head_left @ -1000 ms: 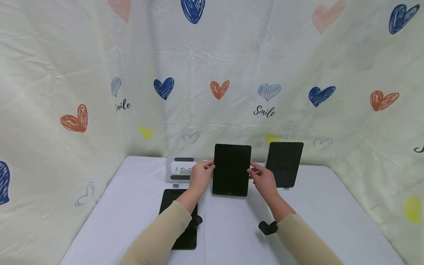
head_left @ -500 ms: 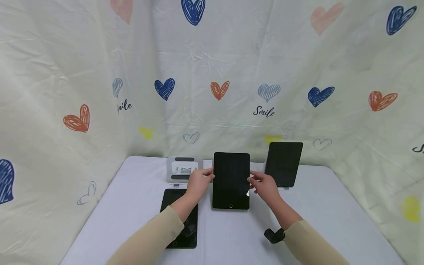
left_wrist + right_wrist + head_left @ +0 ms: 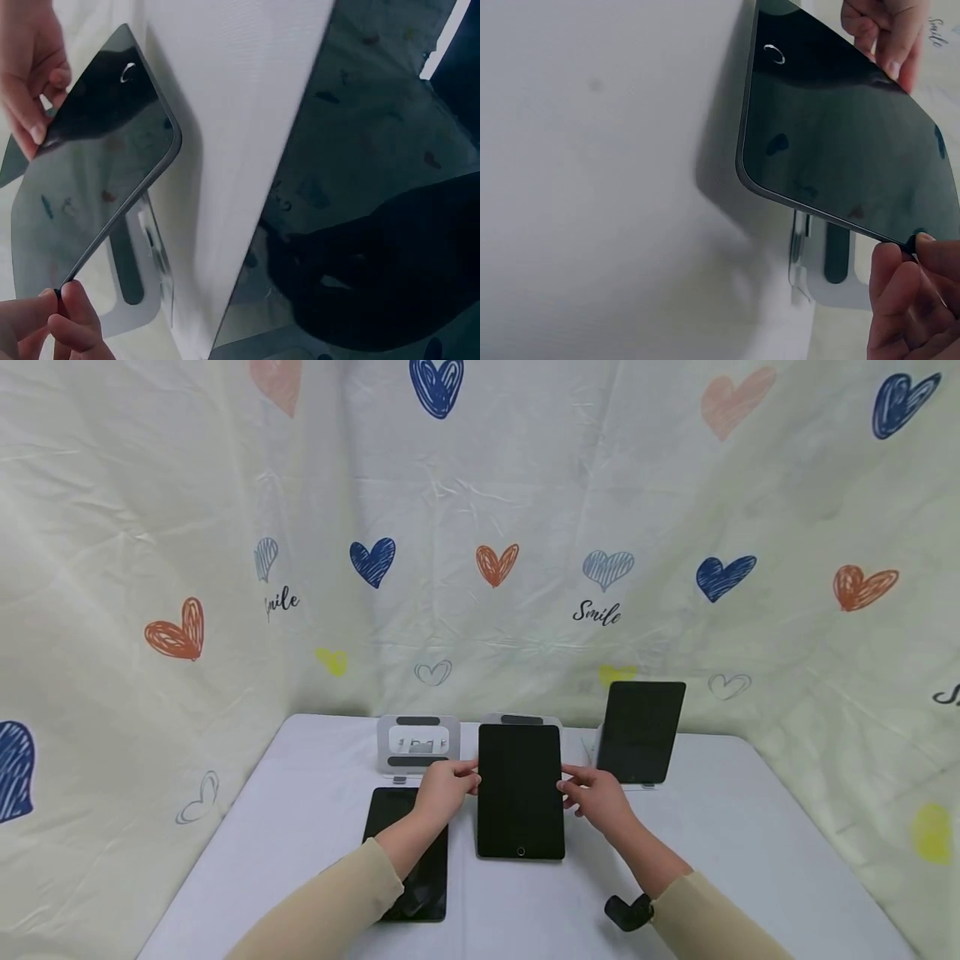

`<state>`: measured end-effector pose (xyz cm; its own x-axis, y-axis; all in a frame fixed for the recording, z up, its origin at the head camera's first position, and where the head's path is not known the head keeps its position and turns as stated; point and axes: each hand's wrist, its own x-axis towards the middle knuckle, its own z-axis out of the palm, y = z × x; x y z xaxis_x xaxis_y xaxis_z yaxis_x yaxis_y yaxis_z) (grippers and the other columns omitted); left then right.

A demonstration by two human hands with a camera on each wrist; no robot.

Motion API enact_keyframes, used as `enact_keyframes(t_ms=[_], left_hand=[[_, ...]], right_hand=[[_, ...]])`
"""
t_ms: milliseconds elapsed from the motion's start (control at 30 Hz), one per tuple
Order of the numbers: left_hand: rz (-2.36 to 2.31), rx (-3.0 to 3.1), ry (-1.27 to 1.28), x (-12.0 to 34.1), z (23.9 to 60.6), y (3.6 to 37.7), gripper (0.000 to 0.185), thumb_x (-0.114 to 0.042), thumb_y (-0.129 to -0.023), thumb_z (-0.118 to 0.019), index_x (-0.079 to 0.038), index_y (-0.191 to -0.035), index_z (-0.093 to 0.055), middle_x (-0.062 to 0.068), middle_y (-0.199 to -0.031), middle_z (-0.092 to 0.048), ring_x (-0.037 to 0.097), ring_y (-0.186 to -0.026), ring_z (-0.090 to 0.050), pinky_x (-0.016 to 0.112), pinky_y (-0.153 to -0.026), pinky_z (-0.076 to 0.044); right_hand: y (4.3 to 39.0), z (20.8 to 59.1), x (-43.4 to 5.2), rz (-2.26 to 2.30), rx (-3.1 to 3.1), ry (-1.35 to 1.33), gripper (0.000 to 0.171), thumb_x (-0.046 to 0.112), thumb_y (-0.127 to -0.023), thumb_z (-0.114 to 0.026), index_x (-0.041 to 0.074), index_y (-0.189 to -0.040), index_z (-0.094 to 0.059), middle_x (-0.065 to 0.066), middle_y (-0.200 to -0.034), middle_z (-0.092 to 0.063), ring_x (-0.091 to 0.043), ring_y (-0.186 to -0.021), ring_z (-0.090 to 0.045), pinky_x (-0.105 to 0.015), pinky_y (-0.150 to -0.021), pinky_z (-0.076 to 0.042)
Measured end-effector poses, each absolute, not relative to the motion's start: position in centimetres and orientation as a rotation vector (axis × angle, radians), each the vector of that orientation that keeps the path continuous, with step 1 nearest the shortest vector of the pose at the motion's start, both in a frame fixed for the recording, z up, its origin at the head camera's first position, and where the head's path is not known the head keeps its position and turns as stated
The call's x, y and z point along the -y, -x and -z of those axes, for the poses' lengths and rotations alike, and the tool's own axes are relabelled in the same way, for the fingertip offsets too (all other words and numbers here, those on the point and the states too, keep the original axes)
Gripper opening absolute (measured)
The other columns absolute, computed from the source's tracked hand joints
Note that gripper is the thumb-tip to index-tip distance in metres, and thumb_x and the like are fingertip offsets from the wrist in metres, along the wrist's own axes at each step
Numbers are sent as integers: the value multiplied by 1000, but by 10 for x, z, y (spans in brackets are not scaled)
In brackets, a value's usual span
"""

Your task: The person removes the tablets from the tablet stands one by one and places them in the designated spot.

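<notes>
Both hands hold a black tablet (image 3: 521, 793) by its two long sides, in front of the middle stand (image 3: 522, 720), whose top edge shows above it. My left hand (image 3: 444, 789) pinches the left edge between thumb and fingers. On the opposite edge my right hand (image 3: 600, 797) pinches in the same way. The round home button sits at the tablet's lower end. In the left wrist view the tablet (image 3: 97, 165) tilts over the white cloth. The right wrist view shows the tablet (image 3: 840, 142) casting a shadow on the cloth, with part of the stand (image 3: 836, 259) behind it.
A second tablet (image 3: 420, 877) lies flat at the left, partly under the left forearm. Behind it a grey and white stand (image 3: 417, 745) holds nothing. At the back right another tablet (image 3: 641, 732) leans on a stand. A curtain with hearts hangs behind the white table (image 3: 712, 843).
Both hands have brought the tablet down and toward the person, away from the middle stand. The stand's top edge has come into sight behind it. The other tablets stay put.
</notes>
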<state>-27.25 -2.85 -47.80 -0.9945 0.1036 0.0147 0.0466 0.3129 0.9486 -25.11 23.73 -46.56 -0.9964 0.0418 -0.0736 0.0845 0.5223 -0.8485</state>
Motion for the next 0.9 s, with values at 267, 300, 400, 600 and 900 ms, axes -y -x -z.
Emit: enact_keyframes(t_ms=[267,300,400,600,900], left_hand=[[-1802,-2457,-146,29,488,262,30,-9,-93,-67,-3,-122,-70,4,-89,-74,14,-71,-67,27,-63,-46],[-1801,-2450,-148,29,489,261,30,-8,-93,-67,-2,-122,-70,4,-88,-74,14,-71,-68,27,-63,-47],[-1787,-2420,-128,29,491,257,30,-8,-93,-67,-2,-122,-70,3,-86,-73,14,-70,-68,27,-62,-47],[-1711,-2420,-100,29,494,251,28,-7,-92,-68,0,-119,-71,3,-82,-73,13,-68,-66,27,-56,-45],[-1641,-2425,-82,26,501,245,23,-4,-89,-69,2,-111,-74,4,-75,-71,12,-66,-65,27,-55,-48]], right_hand=[[244,473,-240,1499,-2644,-158,40,9,-95,-65,-1,-134,-60,-7,-90,-70,-25,-74,-67,-33,-63,-55],[243,475,-240,1496,-2640,-165,40,10,-95,-65,0,-134,-60,-7,-90,-70,-24,-74,-67,-33,-62,-54],[241,480,-241,1489,-2624,-183,39,10,-95,-66,0,-133,-61,-6,-90,-70,-21,-72,-66,-32,-61,-54],[236,489,-242,1455,-2597,-230,39,10,-94,-66,0,-132,-62,-6,-90,-71,-19,-70,-66,-33,-60,-54],[228,490,-241,1451,-2534,-266,35,8,-93,-67,-3,-126,-65,-8,-87,-71,-20,-66,-62,-32,-58,-52]])
